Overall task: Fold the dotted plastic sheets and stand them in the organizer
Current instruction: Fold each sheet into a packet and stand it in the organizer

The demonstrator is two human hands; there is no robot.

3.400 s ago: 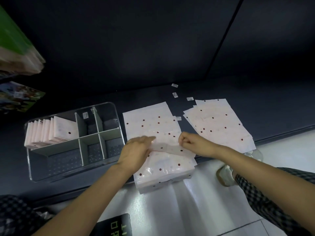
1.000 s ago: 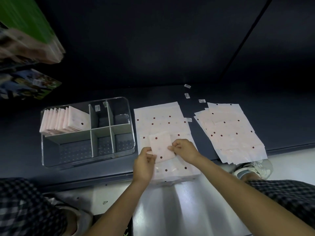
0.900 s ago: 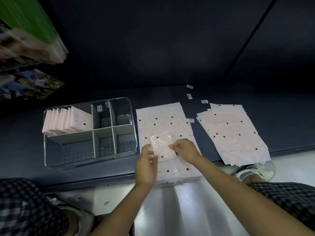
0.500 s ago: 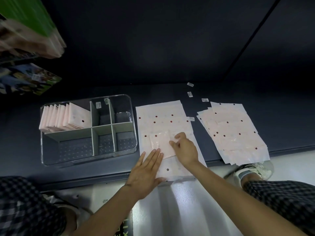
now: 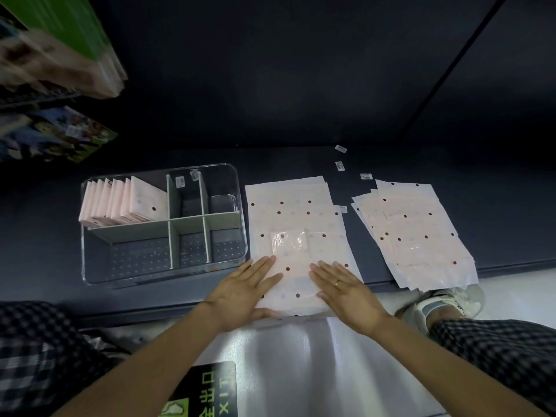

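Hands flat and holding nothing: your left hand (image 5: 243, 293) and right hand (image 5: 346, 291) rest with straight fingers on the near end of the middle stack of dotted sheets (image 5: 296, 218), which overhangs the dark shelf (image 5: 301, 161) edge. One folded sheet (image 5: 288, 242) lies loose on that stack just beyond your fingertips. Left of it, the clear organizer (image 5: 237, 236) holds a row of folded sheets (image 5: 123, 201) standing in its far-left compartment, and a second fanned pile (image 5: 415, 233) lies to the right.

Blurred packages (image 5: 60, 52) run off the picture's top-left corner; tiny labels (image 5: 340, 165) near the surface's (image 5: 496, 224) back edge are unreadable.
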